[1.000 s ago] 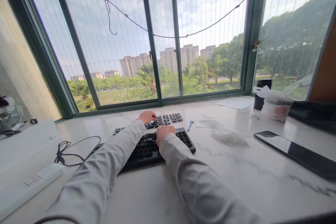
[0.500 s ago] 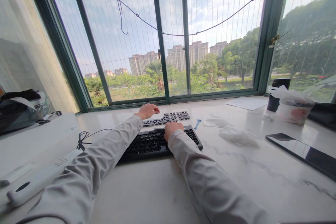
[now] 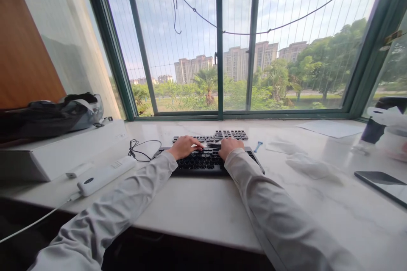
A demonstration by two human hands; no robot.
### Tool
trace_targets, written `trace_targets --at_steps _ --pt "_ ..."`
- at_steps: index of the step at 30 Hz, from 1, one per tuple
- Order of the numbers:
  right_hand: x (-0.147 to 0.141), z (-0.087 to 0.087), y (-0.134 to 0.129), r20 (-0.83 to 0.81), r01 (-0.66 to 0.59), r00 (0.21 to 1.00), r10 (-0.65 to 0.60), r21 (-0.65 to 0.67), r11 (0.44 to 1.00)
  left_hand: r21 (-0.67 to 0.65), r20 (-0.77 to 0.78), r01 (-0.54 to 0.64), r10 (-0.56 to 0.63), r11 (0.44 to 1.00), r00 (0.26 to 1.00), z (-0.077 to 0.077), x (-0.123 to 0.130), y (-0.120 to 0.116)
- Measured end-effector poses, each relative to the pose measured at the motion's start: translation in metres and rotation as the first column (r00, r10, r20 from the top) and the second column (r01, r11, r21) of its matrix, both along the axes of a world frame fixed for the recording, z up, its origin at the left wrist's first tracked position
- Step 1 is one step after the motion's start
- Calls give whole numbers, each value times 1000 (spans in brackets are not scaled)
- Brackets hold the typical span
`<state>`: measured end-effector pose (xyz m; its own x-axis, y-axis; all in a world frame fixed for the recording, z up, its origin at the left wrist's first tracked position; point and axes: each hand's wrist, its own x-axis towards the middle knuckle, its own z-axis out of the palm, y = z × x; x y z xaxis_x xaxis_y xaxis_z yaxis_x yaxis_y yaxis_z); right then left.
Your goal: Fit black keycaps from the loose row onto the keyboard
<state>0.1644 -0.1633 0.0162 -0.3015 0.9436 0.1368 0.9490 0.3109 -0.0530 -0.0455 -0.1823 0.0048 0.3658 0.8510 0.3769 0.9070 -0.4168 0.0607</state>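
A black keyboard [image 3: 203, 171] lies in front of me, with keycaps on part of it and bare key positions elsewhere. Over its upper left keys is my left hand [image 3: 184, 148], its fingertips drawn together and touching down; whatever is between them is too small to make out. My right hand [image 3: 231, 147] rests at the keyboard's upper right, closed around a thin dark tool [image 3: 213, 145] that points left. Just behind the keyboard, loose black keycaps [image 3: 231, 134] are laid out in rows. A small blue tool [image 3: 258, 146] lies to the right.
On the left are a white power strip [image 3: 106, 173], a coiled black cable [image 3: 140, 149] and a white box [image 3: 63, 152] with a dark bag on it. Crumpled clear plastic [image 3: 313, 167], a paper sheet [image 3: 330, 128] and a phone [image 3: 383, 182] lie right. Windows stand behind.
My left hand has come back from beside the loose keycaps to the keyboard's upper keys. My right hand stays at the keyboard. The view has shifted left, showing more of the desk's front edge.
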Motion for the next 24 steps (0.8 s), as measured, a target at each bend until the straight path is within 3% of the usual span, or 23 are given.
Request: trace_targets --at_steps 6,24 --pt "-3 -1 -1 34 22 999 -24 62 998 55 -40 3 0 998 999 -5 3 1" --pt "-9 -5 0 39 27 999 -33 149 988 26 -66 -67 69 997 995 -5 11 -2"
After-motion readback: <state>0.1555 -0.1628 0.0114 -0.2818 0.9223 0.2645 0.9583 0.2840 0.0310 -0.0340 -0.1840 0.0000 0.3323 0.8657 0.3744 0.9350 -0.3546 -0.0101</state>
